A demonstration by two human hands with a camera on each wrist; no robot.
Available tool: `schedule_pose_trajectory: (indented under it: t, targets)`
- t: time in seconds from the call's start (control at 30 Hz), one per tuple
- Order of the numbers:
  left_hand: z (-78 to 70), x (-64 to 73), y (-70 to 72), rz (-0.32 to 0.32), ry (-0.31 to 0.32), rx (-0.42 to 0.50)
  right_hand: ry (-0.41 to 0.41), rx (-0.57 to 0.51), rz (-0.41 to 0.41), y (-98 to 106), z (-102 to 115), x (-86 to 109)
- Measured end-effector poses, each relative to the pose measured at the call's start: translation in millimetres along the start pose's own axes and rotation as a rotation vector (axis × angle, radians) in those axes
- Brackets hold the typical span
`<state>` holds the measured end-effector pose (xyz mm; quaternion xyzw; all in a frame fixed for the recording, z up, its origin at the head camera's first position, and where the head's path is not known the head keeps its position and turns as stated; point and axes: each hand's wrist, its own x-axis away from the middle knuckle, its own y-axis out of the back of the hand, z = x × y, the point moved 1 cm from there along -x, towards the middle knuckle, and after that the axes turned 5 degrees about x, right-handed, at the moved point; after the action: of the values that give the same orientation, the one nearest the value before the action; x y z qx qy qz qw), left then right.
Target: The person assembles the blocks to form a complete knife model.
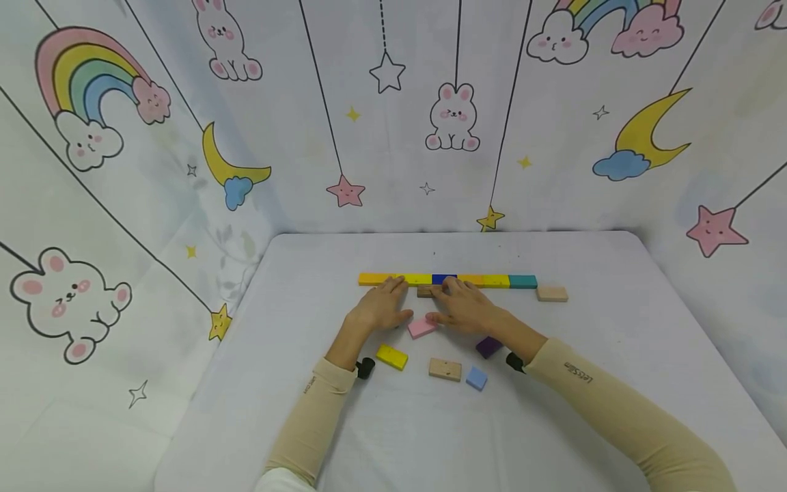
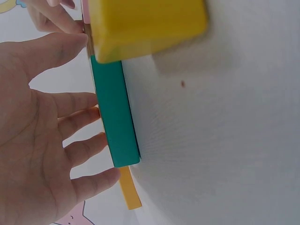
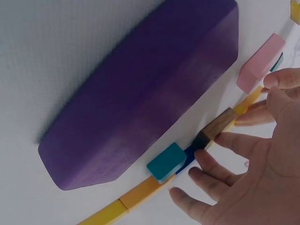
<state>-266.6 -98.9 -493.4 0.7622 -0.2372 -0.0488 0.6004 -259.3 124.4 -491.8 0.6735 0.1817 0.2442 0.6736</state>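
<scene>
A straight row of wooden blocks in orange, yellow, dark blue (image 1: 444,279) and teal (image 1: 523,281) lies across the table. At the row's left part is my left hand (image 1: 380,307), fingers extended. In the left wrist view those fingertips are right at a teal block (image 2: 115,112), which the hand hides in the head view. My right hand (image 1: 467,307) reaches to the row's middle with slightly bent fingers, the index fingertip at a brown block (image 1: 425,291). Another teal block (image 3: 167,161) lies by its other fingers. Between both thumbs sits a pink block (image 1: 421,328).
Nearer the person lie a yellow block (image 1: 392,357), a natural wood block (image 1: 445,370), a light blue block (image 1: 476,378) and a purple block (image 1: 489,347). One pale wood block (image 1: 552,294) rests by the row's right end. A patterned curtain (image 1: 393,157) hangs behind the white table (image 1: 553,437).
</scene>
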Motion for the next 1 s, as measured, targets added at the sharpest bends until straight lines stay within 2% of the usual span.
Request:
schedule_pose_trajectory:
  t: [0.7, 1.0]
  targets:
    - [-3.1, 0.5, 0.0, 0.0, -0.003, -0.012, -0.001, 0.004, -0.006, -4.1, -0.9, -1.2]
    - [0.3, -1.0, -0.4, -0.005, -0.01, -0.026, -0.035, -0.059, 0.019, 1.1, 1.2, 2.6]
